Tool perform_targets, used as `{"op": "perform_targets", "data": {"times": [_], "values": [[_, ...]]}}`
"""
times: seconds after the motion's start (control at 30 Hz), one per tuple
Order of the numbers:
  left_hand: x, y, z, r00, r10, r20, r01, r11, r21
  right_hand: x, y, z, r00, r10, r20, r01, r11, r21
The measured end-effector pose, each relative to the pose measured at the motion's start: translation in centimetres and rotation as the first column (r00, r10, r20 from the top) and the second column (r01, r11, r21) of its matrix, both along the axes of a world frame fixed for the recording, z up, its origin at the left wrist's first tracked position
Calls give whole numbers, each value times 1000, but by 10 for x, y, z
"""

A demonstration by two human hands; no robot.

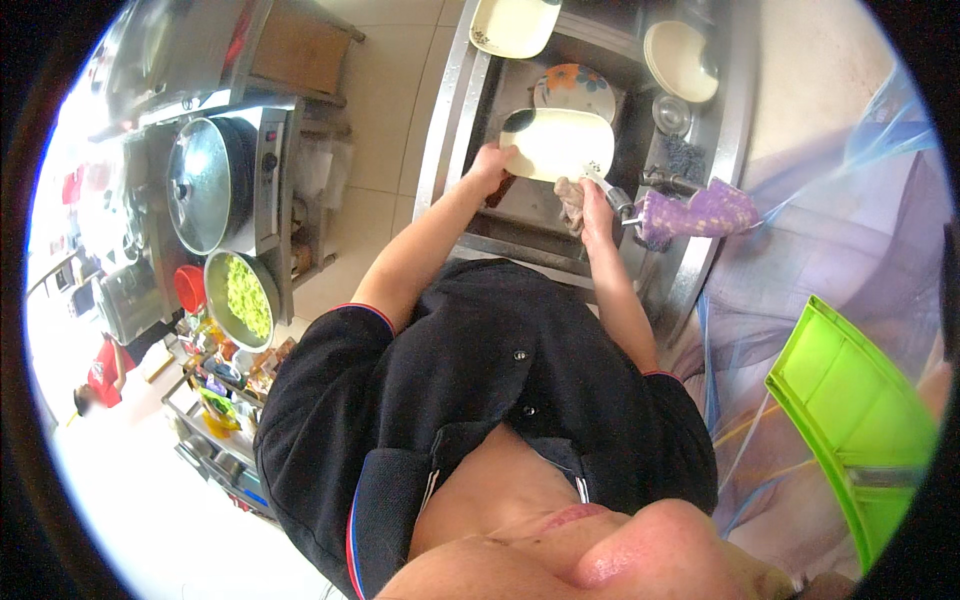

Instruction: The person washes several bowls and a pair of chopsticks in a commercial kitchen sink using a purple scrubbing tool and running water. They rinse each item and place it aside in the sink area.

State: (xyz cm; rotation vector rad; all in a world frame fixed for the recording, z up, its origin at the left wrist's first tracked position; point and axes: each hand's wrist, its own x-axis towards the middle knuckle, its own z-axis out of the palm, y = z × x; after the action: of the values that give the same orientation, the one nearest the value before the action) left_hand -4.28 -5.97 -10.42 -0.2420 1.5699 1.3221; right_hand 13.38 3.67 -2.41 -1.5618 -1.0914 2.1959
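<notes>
Over the steel sink (469,112), my left hand (495,166) grips the left edge of a cream rectangular plate (559,146) with a dark patch at one corner. My right hand (596,210) is closed around a crumpled greyish-brown cloth (570,204) at the plate's lower right edge. Close beside that hand is a metal faucet (619,201), with a purple patterned fabric (697,214) around or behind its body. Farther into the basin lies a plate with orange and blue flowers (574,88), partly covered by the cream plate.
Another cream plate (514,30) rests at the sink's far left. Stacked pale plates (679,60), a glass lid (671,114) and a dark scrubber (682,156) occupy the right ledge. A green plastic rack (847,390) stands right; a bowl of chopped greens (247,300) and lidded pan (201,184) are left.
</notes>
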Motion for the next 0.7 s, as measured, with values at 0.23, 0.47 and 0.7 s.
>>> {"op": "perform_targets", "data": {"times": [0.23, 0.47, 0.7], "values": [[4, -9, 12, 998, 3, 70, -10, 994, 108, 4, -8, 10, 994, 99, -34, -97, 994, 52], [37, -5, 26, 992, -112, 51, 99, 971, 216, -70, -12, -53, 945, 254, 208, -294, 374, 880], [28, -19, 68, 988, -60, -140, 93, 967, 239, -43, 24, -72, 831, -191, 523, -492, 186, 850]]}}
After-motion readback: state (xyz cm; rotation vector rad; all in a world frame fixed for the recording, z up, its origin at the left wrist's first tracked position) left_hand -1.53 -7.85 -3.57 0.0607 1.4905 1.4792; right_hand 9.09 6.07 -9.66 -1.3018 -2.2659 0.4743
